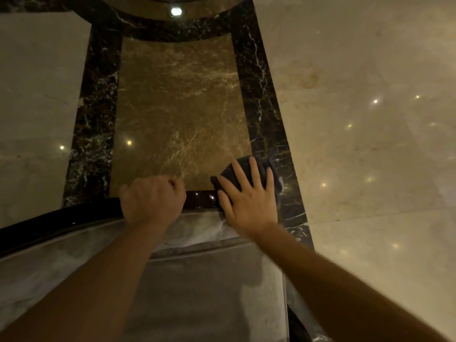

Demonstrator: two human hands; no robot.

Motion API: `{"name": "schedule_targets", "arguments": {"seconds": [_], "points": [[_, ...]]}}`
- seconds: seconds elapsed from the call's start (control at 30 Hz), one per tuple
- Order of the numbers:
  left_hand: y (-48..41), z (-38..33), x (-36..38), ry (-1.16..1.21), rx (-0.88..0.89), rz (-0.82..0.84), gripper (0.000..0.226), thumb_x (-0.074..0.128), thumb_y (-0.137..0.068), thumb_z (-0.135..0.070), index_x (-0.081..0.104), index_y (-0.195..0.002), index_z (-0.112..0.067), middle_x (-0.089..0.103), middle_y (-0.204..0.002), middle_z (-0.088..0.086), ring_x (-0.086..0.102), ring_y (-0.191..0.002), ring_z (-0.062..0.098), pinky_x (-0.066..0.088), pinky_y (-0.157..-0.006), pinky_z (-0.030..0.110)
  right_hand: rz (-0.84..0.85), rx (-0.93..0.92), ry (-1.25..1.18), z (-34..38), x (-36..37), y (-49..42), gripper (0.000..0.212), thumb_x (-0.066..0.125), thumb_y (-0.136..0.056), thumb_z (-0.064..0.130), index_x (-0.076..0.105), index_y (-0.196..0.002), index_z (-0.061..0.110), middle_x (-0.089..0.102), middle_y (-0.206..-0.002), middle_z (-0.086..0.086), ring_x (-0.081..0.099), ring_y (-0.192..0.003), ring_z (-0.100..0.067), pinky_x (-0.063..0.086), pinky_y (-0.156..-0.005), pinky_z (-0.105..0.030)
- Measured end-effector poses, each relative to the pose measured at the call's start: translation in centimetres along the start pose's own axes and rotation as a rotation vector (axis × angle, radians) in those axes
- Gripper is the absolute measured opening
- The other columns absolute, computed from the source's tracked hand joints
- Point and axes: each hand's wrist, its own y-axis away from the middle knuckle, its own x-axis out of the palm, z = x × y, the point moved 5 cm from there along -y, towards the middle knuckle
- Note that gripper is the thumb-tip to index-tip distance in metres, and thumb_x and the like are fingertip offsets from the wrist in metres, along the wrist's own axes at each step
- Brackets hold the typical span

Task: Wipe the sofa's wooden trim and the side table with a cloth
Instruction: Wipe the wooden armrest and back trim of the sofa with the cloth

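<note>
- Polished marble floor (357,95) is seen beyond the sofa's wooden trim (201,199).
- Trim is gripped by the closed left hand (153,199), apparently for support.
- Dark cloth (246,171) is pressed onto the trim under the flat, spread right hand (248,201).

Two bare forearms come in from bottom edge, no sleeves anywhere in shot. Left hand (153,199) and right hand (248,197) both bare too, no gloves, no rings, no watch or wristband. Nails short, unpainted far as blur lets me tell.
</note>
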Motion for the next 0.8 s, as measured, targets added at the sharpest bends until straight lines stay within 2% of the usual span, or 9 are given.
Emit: {"name": "schedule_targets", "arguments": {"seconds": [0.07,0.13,0.2,0.27,0.33,0.5,0.63,0.73,0.8], "points": [[0.0,0.0,0.0,0.005,0.016,0.009,0.052,0.027,-0.087,-0.04,0.062,-0.055,-0.018,0.044,-0.048,0.001,0.041,-0.046,0.02,0.036,-0.059,0.031,0.11,-0.031,-0.006,-0.8,-0.8,-4.8,0.051,0.019,-0.101,0.057,0.058,-0.128,0.039,0.046,-0.154,-0.004,0.031,-0.146,-0.038,0.024,-0.114,-0.063],[0.2,0.0,-0.1,0.024,0.027,0.004,0.05,0.031,-0.089,-0.038,0.063,-0.056,-0.016,0.05,-0.05,0.005,0.044,-0.047,0.022,0.039,-0.06,0.032,0.183,0.106,-0.093,-3.4,-1.4,-7.7,0.053,0.02,-0.099,0.058,0.065,-0.103,0.031,0.068,-0.108,-0.006,0.06,-0.113,-0.036,0.044,-0.086,-0.047],[0.1,-0.1,-0.1,0.022,0.018,-0.001,0.05,0.032,-0.089,-0.037,0.062,-0.056,-0.016,0.052,-0.05,0.006,0.044,-0.047,0.023,0.039,-0.059,0.032,0.044,0.286,-0.283,-5.9,-1.2,-7.0,0.047,0.022,-0.099,0.058,0.059,-0.091,0.03,0.061,-0.082,-0.002,0.066,-0.091,-0.034,0.044,-0.07,-0.039],[0.0,-0.3,-0.3,0.023,0.011,0.021,0.053,0.027,-0.087,-0.039,0.061,-0.055,-0.015,0.055,-0.05,0.008,0.046,-0.048,0.024,0.041,-0.059,0.032,-0.151,0.367,-0.404,-6.1,-0.2,-2.8,0.041,0.024,-0.101,0.056,0.055,-0.118,0.036,0.063,-0.112,-0.004,0.065,-0.102,-0.029,0.052,-0.076,-0.041],[0.2,-0.1,-0.3,0.016,-0.009,0.03,0.054,0.023,-0.086,-0.04,0.059,-0.052,-0.016,0.054,-0.049,0.007,0.047,-0.048,0.024,0.042,-0.059,0.033,-0.239,0.398,-0.476,-4.7,1.4,1.0,0.043,0.028,-0.103,0.052,0.037,-0.143,0.04,0.042,-0.147,-0.005,0.054,-0.126,-0.028,0.055,-0.091,-0.047],[0.0,-0.1,-0.1,0.011,0.002,0.028,0.049,0.032,-0.088,-0.038,0.052,-0.048,-0.019,0.04,-0.043,-0.002,0.04,-0.041,0.019,0.036,-0.056,0.03,-0.186,-0.036,-0.068,-3.5,-0.4,-1.1,0.044,0.033,-0.102,0.049,0.044,-0.143,0.037,0.042,-0.149,-0.015,0.041,-0.132,-0.046,0.048,-0.1,-0.061],[0.3,-0.1,-0.1,-0.01,0.002,0.049,0.051,0.031,-0.089,-0.038,0.052,-0.047,-0.019,0.045,-0.043,0.001,0.041,-0.04,0.02,0.037,-0.053,0.03,0.138,-0.504,0.072,-1.4,-1.9,-6.4,0.044,0.03,-0.101,0.052,0.067,-0.113,0.03,0.066,-0.11,-0.004,0.061,-0.099,-0.033,0.05,-0.079,-0.044],[-0.1,0.0,-0.1,-0.045,-0.033,0.084,0.053,0.029,-0.09,-0.042,0.054,-0.049,-0.019,0.048,-0.045,0.001,0.043,-0.041,0.019,0.042,-0.054,0.03,0.145,-0.297,-0.018,0.2,-2.4,-10.0,0.053,0.034,-0.101,0.05,0.061,-0.068,0.02,0.059,-0.066,0.0,0.058,-0.061,-0.024,0.044,-0.054,-0.034],[0.0,0.0,-0.1,-0.042,-0.041,0.108,0.055,0.024,-0.089,-0.043,0.054,-0.05,-0.019,0.049,-0.046,0.001,0.044,-0.043,0.019,0.045,-0.055,0.031,-0.009,0.034,-0.408,-1.2,-3.5,-10.6,0.055,0.043,-0.099,0.044,0.047,-0.051,0.018,0.05,-0.05,0.004,0.05,-0.047,-0.018,0.036,-0.049,-0.03]]}}
